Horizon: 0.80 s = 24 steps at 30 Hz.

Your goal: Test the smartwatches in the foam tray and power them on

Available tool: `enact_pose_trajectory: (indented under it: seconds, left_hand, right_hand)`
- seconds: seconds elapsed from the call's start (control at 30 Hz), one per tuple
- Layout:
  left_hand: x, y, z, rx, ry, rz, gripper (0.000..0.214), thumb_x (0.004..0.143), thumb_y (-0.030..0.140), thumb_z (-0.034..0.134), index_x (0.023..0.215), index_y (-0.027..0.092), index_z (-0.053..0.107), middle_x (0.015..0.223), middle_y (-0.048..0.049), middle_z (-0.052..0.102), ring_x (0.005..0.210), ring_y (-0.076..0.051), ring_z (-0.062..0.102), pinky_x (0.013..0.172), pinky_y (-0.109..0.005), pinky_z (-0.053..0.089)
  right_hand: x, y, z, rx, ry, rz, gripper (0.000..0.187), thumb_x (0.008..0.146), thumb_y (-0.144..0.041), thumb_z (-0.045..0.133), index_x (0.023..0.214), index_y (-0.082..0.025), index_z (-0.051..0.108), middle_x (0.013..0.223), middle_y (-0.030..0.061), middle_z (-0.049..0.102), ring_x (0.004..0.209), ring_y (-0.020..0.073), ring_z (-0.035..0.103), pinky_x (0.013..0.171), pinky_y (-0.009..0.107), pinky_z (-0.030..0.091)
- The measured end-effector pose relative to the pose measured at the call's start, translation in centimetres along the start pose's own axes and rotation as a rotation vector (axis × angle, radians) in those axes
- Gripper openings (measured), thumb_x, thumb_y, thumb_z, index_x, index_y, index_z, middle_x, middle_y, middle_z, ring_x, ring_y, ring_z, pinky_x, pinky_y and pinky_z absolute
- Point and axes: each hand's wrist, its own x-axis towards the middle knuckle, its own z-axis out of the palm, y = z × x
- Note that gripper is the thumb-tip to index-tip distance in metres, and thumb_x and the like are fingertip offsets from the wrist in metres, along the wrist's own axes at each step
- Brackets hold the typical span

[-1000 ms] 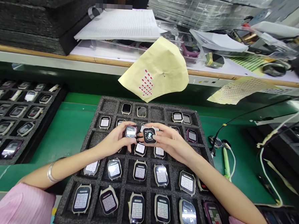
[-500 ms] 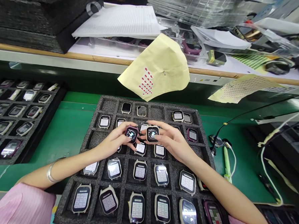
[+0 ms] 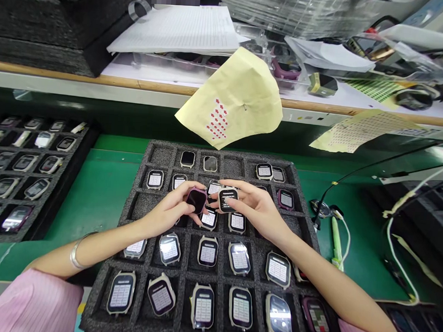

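My left hand [image 3: 175, 203] grips a purple smartwatch case [image 3: 196, 201] whose screen is dark, the thumb lying at its lower edge. Beside it, my right hand [image 3: 258, 207] holds a light-coloured smartwatch [image 3: 227, 195] showing a dark screen with lines of white text; the thumb rests on that screen. Both watches are held close together above a black foam tray [image 3: 140, 300]. Strapless watches sit in the tray's compartments, many with white grids on their screens, such as the beige watch [image 3: 207, 252] below my hands. My hands cover part of the middle rows.
Another foam tray of watches [image 3: 24, 163] lies at the left on the green table [image 3: 90, 194]. Ahead, a shelf holds papers [image 3: 176, 32], clear plastic trays and stacked black foam [image 3: 39, 27]. A yellow sheet [image 3: 243, 98] hangs from its edge. Cables [image 3: 390, 234] run along the right.
The purple watch's screen has gone from a lit watch face to dark. On the light-coloured watch, the watch face has given way to a text list, and my right thumb has shifted onto the screen.
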Motion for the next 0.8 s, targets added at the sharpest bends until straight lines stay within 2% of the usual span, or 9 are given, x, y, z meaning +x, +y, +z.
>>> enact_pose_trajectory:
  seconds: [0.07, 0.17, 0.27, 0.33, 0.43, 0.53, 0.67, 0.73, 0.8]
  left_hand:
    - [-0.1, 0.1, 0.1, 0.036, 0.003, 0.003, 0.04, 0.079, 0.006, 0.05, 0.117, 0.02, 0.051, 0.1, -0.0037, 0.06, 0.088, -0.017, 0.065, 0.068, -0.029, 0.062]
    - [-0.1, 0.3, 0.3, 0.112, 0.052, -0.018, 0.045, 0.078, 0.007, 0.057, 0.119, 0.021, 0.046, 0.092, -0.0015, 0.059, 0.08, -0.015, 0.063, 0.062, -0.024, 0.059]
    - [0.0, 0.3, 0.4, 0.196, 0.121, -0.043, 0.052, 0.074, 0.008, 0.065, 0.119, 0.023, 0.044, 0.089, 0.0007, 0.054, 0.072, -0.012, 0.058, 0.05, -0.018, 0.054]
    - [0.1, 0.2, 0.2, 0.228, 0.136, -0.05, 0.052, 0.074, 0.009, 0.067, 0.119, 0.023, 0.045, 0.09, 0.001, 0.052, 0.066, -0.009, 0.054, 0.045, -0.016, 0.051]
    - [0.2, 0.1, 0.1, 0.25, 0.134, -0.049, 0.046, 0.077, 0.015, 0.067, 0.118, 0.021, 0.046, 0.087, 0.0013, 0.052, 0.06, -0.009, 0.054, 0.042, -0.017, 0.049]
    - [0.2, 0.3, 0.0, 0.275, 0.138, -0.05, 0.042, 0.079, 0.017, 0.064, 0.118, 0.02, 0.048, 0.08, 0.0031, 0.052, 0.052, -0.007, 0.053, 0.042, -0.019, 0.046]
    - [0.1, 0.5, 0.0, 0.341, 0.139, -0.034, 0.043, 0.079, 0.016, 0.06, 0.121, 0.02, 0.049, 0.08, 0.0035, 0.053, 0.047, -0.006, 0.047, 0.045, -0.021, 0.042]
    - [0.1, 0.4, -0.2, 0.409, 0.149, 0.006, 0.042, 0.079, 0.015, 0.058, 0.12, 0.02, 0.051, 0.09, 0.0, 0.057, 0.059, -0.009, 0.052, 0.054, -0.023, 0.045]
    - [0.2, 0.2, -0.4, 0.484, 0.175, 0.075, 0.04, 0.078, 0.012, 0.058, 0.117, 0.019, 0.053, 0.103, -0.0035, 0.058, 0.081, -0.015, 0.057, 0.073, -0.027, 0.047]
  right_hand:
    - [-0.1, 0.0, 0.1, -0.032, -0.012, -0.003, 0.038, 0.085, -0.024, 0.069, 0.122, -0.026, 0.061, 0.11, 0.0054, 0.073, 0.098, 0.0216, 0.072, 0.093, 0.041, 0.055]
    - [-0.2, 0.0, 0.0, -0.053, -0.068, -0.017, 0.055, 0.079, -0.021, 0.075, 0.13, -0.027, 0.054, 0.116, 0.0058, 0.07, 0.107, 0.0216, 0.068, 0.099, 0.042, 0.052]
    - [0.2, -0.3, -0.8, -0.151, -0.071, -0.058, 0.062, 0.078, -0.025, 0.074, 0.135, -0.026, 0.048, 0.115, 0.0071, 0.069, 0.103, 0.0217, 0.07, 0.096, 0.043, 0.053]
    - [1.2, -0.8, -2.0, -0.376, 0.009, -0.129, 0.057, 0.078, -0.032, 0.075, 0.13, -0.023, 0.052, 0.109, 0.0078, 0.069, 0.093, 0.0221, 0.071, 0.089, 0.042, 0.056]
    - [3.5, -1.3, -4.5, -0.912, 0.187, -0.304, 0.047, 0.075, -0.043, 0.075, 0.112, -0.017, 0.063, 0.099, 0.0093, 0.065, 0.083, 0.0245, 0.066, 0.079, 0.043, 0.056]
    - [5.7, -1.2, -6.9, -1.319, 0.193, -0.416, 0.043, 0.081, -0.049, 0.067, 0.109, -0.016, 0.065, 0.096, 0.0106, 0.061, 0.092, 0.0294, 0.059, 0.083, 0.046, 0.051]
    - [6.8, -1.2, -7.9, -1.516, 0.073, -0.404, 0.048, 0.085, -0.048, 0.063, 0.119, -0.013, 0.063, 0.107, 0.0144, 0.06, 0.097, 0.0307, 0.055, 0.088, 0.047, 0.048]
    - [6.8, -1.8, -7.4, -1.56, 0.065, -0.422, 0.052, 0.083, -0.048, 0.065, 0.121, -0.013, 0.063, 0.116, 0.0164, 0.06, 0.1, 0.0322, 0.054, 0.089, 0.048, 0.046]
    - [7.2, -2.3, -6.3, -1.51, 0.015, -0.433, 0.044, 0.085, -0.044, 0.065, 0.118, -0.015, 0.065, 0.117, 0.0144, 0.063, 0.103, 0.0314, 0.054, 0.091, 0.047, 0.045]
